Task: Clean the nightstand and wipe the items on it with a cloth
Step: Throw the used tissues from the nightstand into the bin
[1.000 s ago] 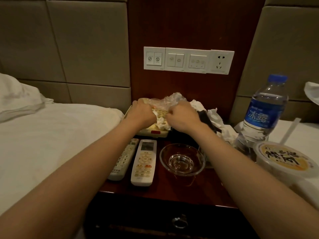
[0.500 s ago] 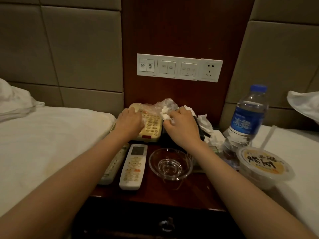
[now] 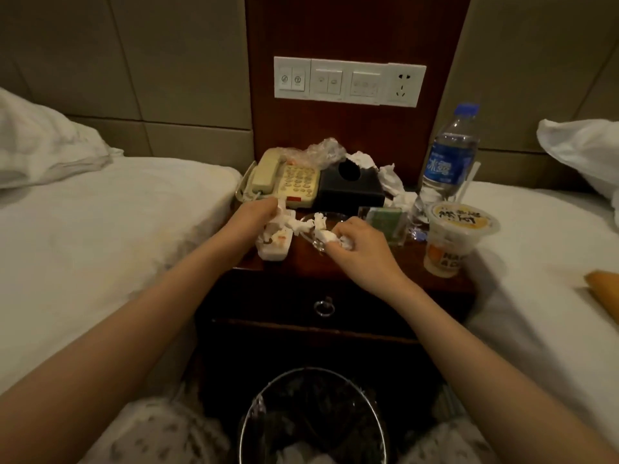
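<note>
A dark wooden nightstand (image 3: 351, 266) stands between two beds. At its back sit a beige telephone (image 3: 284, 180) and a black tissue box (image 3: 350, 189), with crumpled plastic wrap (image 3: 326, 150) and white tissues (image 3: 390, 179) behind them. My left hand (image 3: 253, 217) grips crumpled white tissue (image 3: 284, 222) above a white remote control (image 3: 273, 249). My right hand (image 3: 360, 244) holds another wad of tissue (image 3: 326, 235) over the glass bowl (image 3: 316, 242), which is mostly hidden.
A water bottle (image 3: 449, 155), a lidded drink cup (image 3: 452, 236) with a straw and a small green box (image 3: 385, 222) crowd the right side. A wire bin (image 3: 313, 420) with a black liner stands on the floor below the drawer (image 3: 323, 306). White beds flank both sides.
Both hands have pulled back from the telephone toward the front of the nightstand, carrying crumpled tissue. The view has tilted down, showing the drawer and the bin.
</note>
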A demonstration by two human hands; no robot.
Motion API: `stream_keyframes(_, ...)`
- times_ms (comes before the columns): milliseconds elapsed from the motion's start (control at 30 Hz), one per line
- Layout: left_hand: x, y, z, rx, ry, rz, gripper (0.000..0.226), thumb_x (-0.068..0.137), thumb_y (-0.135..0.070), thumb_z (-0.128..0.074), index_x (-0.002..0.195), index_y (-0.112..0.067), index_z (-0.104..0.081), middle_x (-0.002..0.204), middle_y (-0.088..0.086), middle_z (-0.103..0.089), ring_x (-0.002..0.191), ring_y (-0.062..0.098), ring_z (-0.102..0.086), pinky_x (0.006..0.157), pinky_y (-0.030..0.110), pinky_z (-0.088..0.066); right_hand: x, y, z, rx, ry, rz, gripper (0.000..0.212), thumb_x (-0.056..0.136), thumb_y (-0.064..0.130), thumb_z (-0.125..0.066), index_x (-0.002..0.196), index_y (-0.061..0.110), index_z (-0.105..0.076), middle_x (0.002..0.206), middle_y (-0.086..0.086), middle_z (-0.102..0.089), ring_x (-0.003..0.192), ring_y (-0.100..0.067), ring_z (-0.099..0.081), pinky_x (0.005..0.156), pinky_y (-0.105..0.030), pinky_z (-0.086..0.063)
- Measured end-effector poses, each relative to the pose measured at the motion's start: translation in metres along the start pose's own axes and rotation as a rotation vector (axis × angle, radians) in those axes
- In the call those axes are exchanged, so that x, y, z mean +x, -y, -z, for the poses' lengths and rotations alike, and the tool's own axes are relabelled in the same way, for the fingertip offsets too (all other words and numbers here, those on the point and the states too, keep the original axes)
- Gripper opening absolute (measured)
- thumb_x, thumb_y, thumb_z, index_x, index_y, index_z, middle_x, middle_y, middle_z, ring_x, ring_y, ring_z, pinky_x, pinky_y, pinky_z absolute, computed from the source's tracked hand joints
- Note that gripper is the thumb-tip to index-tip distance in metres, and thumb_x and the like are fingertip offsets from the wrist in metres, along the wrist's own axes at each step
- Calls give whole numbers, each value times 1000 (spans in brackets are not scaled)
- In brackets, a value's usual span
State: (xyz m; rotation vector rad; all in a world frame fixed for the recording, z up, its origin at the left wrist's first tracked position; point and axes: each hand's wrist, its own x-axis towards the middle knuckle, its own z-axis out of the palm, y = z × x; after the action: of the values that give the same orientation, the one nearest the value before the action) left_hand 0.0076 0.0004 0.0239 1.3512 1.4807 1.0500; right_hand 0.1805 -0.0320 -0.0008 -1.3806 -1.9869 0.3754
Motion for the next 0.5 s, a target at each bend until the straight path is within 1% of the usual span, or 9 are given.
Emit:
stream_keyframes(33,-11,4,-2,21,0,29,21,92,-19,-38,75,-16,-50,77,10,-48,64,18,-45,61,27,-36,-11,0,-4,29,19,-4,26,89,18,-55,66,23,-45,75,9,-38,72,-8,-39,62,-15,-29)
stream_keyframes(100,-29,13,-9,103,51,105,20,95,-17,-38,98,-9,-56,79,14,-50,65,23,-47,61,30,-42,-33,-3,-10,77,91,-64,24,89,18,-55,66,20,-48,75,7,-42,68,-5,-40,61,-20,-30)
stream_keyframes(133,-38,18,-14,130,104,176,27,96,-15,-37,114,-4,-54,85,16,-52,72,27,-51,67,35,-46,-42,-6,-14,91,153,-114,24,90,19,-54,67,19,-50,74,5,-44,68,-6,-42,60,-24,-31)
stream_keyframes(167,-46,24,-17,148,163,234,30,96,-15,-37,119,-2,-53,93,18,-55,82,31,-55,76,40,-48,-50,-10,-18,106,242,-177,25,90,20,-54,65,20,-51,73,4,-48,67,-8,-44,60,-25,-31)
stream_keyframes(200,-51,34,-19,201,227,245,27,95,-14,-38,112,-3,-57,95,17,-57,85,30,-56,79,39,-48,-59,-15,-22,120,358,-254,26,91,21,-53,65,20,-53,71,3,-51,66,-9,-47,60,-26,-33)
stream_keyframes(267,-62,59,-23,362,352,179,22,93,-16,-42,80,-11,-58,79,8,-56,70,19,-53,66,28,-43,-72,-26,-33,64,629,-377,22,92,23,-51,73,14,-58,72,1,-55,67,-12,-49,62,-26,-36)
stream_keyframes(333,-68,80,-29,480,438,136,27,95,-22,-45,70,-16,-52,69,1,-53,61,12,-49,58,25,-39,-81,-35,-44,-48,807,-399,22,92,23,-49,76,10,-56,70,-2,-49,64,-15,-43,60,-28,-33)
stream_keyframes(433,-74,100,-42,662,556,151,22,95,-27,-46,80,-14,-57,76,-1,-53,67,12,-51,58,23,-38,-93,-38,-60,-146,867,-407,22,91,22,-48,83,3,-57,79,-7,-48,68,-19,-41,61,-30,-33)
stream_keyframes(500,-76,106,-48,791,635,205,28,95,-30,-45,104,-7,-59,94,3,-57,84,18,-55,64,24,-41,-100,-34,-66,-160,954,-426,20,94,25,-48,96,8,-58,94,-8,-53,75,-19,-49,62,-28,-40)
